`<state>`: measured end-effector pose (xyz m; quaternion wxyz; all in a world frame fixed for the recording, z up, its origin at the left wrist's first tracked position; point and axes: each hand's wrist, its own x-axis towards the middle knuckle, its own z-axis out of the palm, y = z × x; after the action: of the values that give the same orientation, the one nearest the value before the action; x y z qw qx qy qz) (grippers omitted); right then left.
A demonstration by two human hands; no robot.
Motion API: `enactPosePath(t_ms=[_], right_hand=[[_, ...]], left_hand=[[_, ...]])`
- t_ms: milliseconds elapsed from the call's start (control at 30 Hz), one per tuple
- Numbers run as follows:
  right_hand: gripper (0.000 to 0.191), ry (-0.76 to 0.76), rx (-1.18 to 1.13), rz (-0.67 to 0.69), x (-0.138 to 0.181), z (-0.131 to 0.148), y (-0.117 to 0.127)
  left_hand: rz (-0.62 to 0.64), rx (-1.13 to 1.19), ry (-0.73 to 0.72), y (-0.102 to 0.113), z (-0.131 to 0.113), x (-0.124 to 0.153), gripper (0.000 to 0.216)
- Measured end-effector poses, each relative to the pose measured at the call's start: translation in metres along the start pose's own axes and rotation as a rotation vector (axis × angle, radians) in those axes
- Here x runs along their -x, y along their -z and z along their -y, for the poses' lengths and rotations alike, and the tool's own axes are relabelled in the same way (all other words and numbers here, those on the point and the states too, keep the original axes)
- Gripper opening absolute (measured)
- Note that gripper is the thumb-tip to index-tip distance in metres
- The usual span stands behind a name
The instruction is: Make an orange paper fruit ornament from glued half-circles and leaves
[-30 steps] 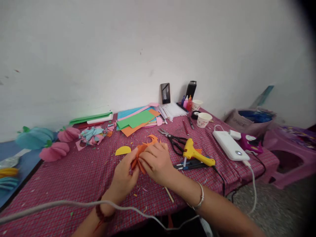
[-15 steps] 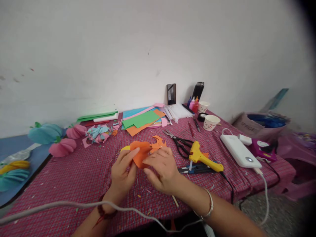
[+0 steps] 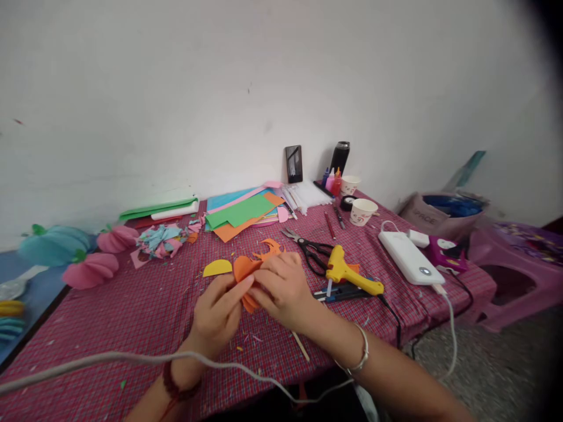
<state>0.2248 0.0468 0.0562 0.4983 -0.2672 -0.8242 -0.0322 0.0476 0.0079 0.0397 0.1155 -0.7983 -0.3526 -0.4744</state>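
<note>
An orange folded paper shape (image 3: 244, 268) with several layers is held between both hands over the table. My left hand (image 3: 219, 313) pinches its left side, and my right hand (image 3: 284, 290) closes round its right side, covering part of it. Just behind lie orange paper scraps (image 3: 268, 248) and a yellow paper half circle (image 3: 217, 268). To the right of my right hand are black-handled scissors (image 3: 313, 251), a yellow glue gun (image 3: 352, 274) and a utility knife (image 3: 338, 292). A thin pale stick (image 3: 301, 346) lies below my right wrist.
Coloured paper sheets (image 3: 241, 212) and shredded paper (image 3: 160, 240) lie behind. Paper pumpkins (image 3: 90, 269) stand at the left. A white power bank (image 3: 409, 258), paper cup (image 3: 363, 212), phone (image 3: 294, 164) and black bottle (image 3: 339, 157) are rightward. A white cable (image 3: 132, 357) crosses in front.
The orange paper has turned from a broad flat face to a layered edge-on view between my hands. My right fingers have closed in on it. The view has shifted slightly right.
</note>
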Motion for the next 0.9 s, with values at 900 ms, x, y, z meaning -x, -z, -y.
enactPosePath(t_ms=[900], right_hand=[[0.022, -0.141, -0.394, -0.055, 0.000, -0.009, 0.007]], left_hand=[[-0.158, -0.048, 0.001, 0.012, -0.004, -0.003, 0.057]])
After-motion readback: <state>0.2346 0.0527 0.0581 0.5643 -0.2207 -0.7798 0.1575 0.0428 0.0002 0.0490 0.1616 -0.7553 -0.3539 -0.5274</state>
